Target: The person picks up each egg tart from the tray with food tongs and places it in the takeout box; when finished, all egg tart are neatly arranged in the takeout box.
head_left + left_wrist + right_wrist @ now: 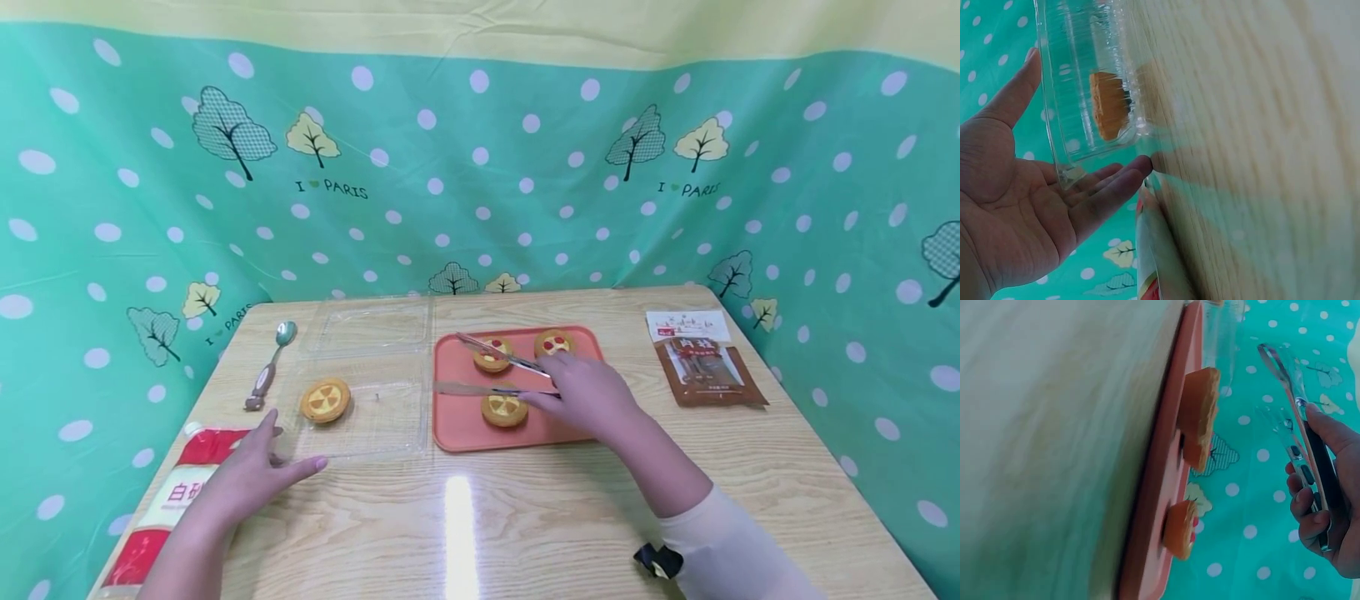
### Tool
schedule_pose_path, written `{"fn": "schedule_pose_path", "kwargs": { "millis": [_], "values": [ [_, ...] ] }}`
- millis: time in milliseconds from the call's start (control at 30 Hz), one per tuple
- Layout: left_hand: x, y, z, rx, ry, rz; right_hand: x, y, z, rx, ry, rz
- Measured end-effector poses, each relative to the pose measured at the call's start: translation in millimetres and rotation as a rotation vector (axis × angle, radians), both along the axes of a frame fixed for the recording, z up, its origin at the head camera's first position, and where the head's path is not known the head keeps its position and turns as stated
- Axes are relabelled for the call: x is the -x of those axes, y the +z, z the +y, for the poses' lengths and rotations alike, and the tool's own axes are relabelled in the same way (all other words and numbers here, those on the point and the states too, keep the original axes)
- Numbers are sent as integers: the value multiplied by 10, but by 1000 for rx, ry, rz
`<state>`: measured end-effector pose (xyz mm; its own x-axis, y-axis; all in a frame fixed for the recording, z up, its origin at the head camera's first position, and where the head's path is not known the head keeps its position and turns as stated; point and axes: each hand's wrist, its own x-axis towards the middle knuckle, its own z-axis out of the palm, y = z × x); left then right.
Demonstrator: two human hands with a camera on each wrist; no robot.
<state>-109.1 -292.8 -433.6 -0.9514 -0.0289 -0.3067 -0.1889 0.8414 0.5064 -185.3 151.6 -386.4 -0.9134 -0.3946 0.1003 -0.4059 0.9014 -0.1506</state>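
Observation:
My right hand (588, 396) grips a pair of metal tongs (1321, 462) with dark handle pads. The tong arms are spread apart above the pink tray (450, 429), with nothing between their tips. On that tray sit three tarts: one with a cross-like pattern (504, 410), and two with red pieces on top, a left one (492, 356) and a right one (553, 342). My left hand (251, 477), fingers spread, is at the near left corner of an open clear plastic container (390, 452). One patterned tart (326, 400) lies inside it, toward the left.
A red and white bag with a cap (168, 508) lies under my left forearm. Behind it is a spoon (272, 367) with a brown handle. A brown food packet (705, 367) lies right of the tray. A polka-dot curtain (480, 208) surrounds the wooden table (525, 525).

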Motion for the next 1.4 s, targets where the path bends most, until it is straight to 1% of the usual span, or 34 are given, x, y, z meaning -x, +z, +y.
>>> {"fn": "schedule_pose_path", "kwargs": {
  "millis": [233,500,700,833,1167,1400],
  "values": [
    [7,-2,3,-15,0,0,-132,-69,194,19,-10,-9],
    [7,4,0,-19,2,-5,-242,-164,385,27,-9,26],
    [14,-2,-6,-17,7,-12,-300,-225,494,14,-2,1],
    [8,-2,-3,-19,4,-5,-344,-247,542,0,-17,-14],
    [0,3,5,-17,-2,7,-391,-340,645,-12,-24,-12],
    [-4,4,4,-17,-2,6,-382,-396,641,-21,-30,-60]
  ]
}}
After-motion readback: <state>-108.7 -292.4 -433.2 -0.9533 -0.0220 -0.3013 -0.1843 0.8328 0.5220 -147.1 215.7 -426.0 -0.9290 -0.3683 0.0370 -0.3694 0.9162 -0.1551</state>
